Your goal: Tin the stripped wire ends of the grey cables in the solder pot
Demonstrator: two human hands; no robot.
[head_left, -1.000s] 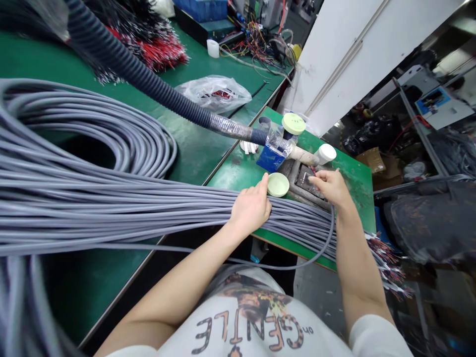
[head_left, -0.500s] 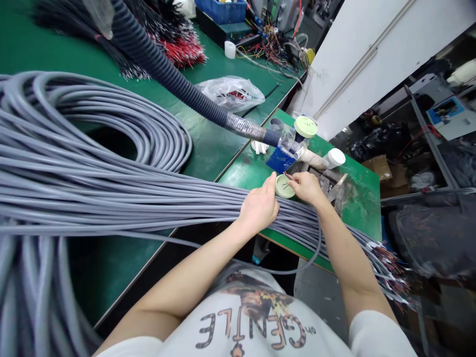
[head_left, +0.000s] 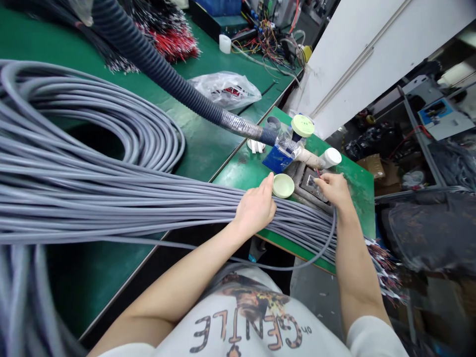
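Observation:
My right hand (head_left: 334, 189) is closed on the end of a grey cable (head_left: 330, 233), which loops down and left from it. The cable's thin wire ends reach over a small rectangular metal pot (head_left: 303, 192) with a shiny patch inside. My left hand (head_left: 256, 206) lies on the bundle of grey cables (head_left: 201, 201), its fingers stretched out. Its fingertips are at the rim of a shallow pale green dish (head_left: 283, 186), which stands just left of the pot.
A ribbed dark hose (head_left: 159, 69) runs down to a blue plate (head_left: 277, 158) by the pot. Behind stand a yellow-lidded container (head_left: 302, 126) and a white cup (head_left: 331, 157). A plastic bag (head_left: 226, 90) lies on the green table (head_left: 201, 126); stripped cable ends (head_left: 388, 267) hang at right.
My right hand has moved right with the cable end, from over the pale green dish to over the metal pot. My left hand has stayed by the dish.

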